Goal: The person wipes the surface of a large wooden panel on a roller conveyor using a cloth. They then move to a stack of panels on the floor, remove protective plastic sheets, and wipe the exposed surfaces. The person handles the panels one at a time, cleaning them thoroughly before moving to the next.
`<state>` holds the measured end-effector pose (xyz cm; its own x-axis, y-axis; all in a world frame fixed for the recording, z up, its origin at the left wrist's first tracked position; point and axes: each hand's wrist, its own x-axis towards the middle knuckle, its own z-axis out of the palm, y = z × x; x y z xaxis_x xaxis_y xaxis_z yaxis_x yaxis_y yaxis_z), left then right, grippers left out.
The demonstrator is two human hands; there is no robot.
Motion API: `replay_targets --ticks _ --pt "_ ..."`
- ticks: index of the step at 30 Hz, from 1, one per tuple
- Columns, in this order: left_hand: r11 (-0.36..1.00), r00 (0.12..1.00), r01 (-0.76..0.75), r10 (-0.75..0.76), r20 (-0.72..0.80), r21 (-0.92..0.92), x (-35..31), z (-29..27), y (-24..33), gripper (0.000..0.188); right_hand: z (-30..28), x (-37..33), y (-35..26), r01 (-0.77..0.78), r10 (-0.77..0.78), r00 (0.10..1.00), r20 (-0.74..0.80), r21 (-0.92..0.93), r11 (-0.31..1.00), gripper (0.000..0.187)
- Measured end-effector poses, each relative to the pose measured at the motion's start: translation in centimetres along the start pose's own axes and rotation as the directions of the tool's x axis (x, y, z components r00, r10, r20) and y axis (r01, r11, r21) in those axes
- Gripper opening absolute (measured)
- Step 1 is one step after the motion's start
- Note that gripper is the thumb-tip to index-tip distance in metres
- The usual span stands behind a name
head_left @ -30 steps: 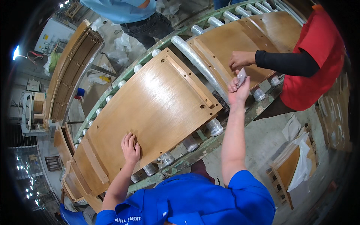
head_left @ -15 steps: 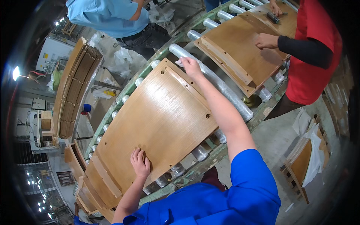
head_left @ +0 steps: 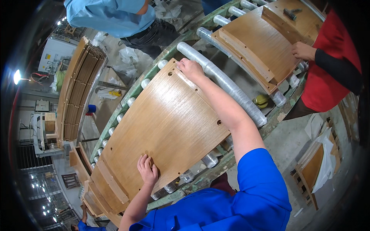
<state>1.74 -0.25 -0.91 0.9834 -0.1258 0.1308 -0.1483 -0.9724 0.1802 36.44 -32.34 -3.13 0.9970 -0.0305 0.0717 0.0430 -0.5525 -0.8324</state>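
Observation:
A curved brown wood panel (head_left: 165, 119) with drilled holes lies in front of me on a roller conveyor. My left hand (head_left: 148, 169) rests on the panel near its close edge, fingers stretched out and holding nothing. Stretched to the far right corner, my right hand (head_left: 191, 70) has its fingers curled down at the end of the wooden strip (head_left: 188, 81) along the panel's right edge. Whatever those fingers hold is hidden beneath them.
Plastic-wrapped rollers (head_left: 223, 82) separate my panel from another panel (head_left: 252, 44), where a person in red (head_left: 327, 73) stands with a hand on its edge. Across the conveyor is a person in light blue (head_left: 110, 19). Stacked curved boards (head_left: 79, 92) stand left; a pallet (head_left: 314, 165) sits right.
My right hand has shifted slightly toward the strip's end; the white scrap under its fingers is now hidden. The neighbouring panel has moved away to the right, and the co-worker's hand is at its edge.

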Motion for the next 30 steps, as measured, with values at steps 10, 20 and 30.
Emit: replay_targets --ticks 10,20,30 --pt "1.000 1.000 -0.021 0.021 -0.008 -0.006 -0.1 0.1 0.1 0.037 -2.7 -4.9 1.2 0.130 -0.134 0.991 -0.018 -0.140 0.982 0.036" --pt "0.999 0.999 -0.050 0.050 -0.020 0.004 0.0 0.2 0.4 0.037 -8.6 -16.6 4.8 0.151 -0.157 0.986 -0.050 -0.115 0.982 0.024" --pt "1.000 0.999 -0.029 0.028 -0.031 -0.004 -0.4 0.5 0.1 0.038 -12.5 -22.9 7.1 -0.010 0.007 0.999 0.032 0.109 0.994 0.025"
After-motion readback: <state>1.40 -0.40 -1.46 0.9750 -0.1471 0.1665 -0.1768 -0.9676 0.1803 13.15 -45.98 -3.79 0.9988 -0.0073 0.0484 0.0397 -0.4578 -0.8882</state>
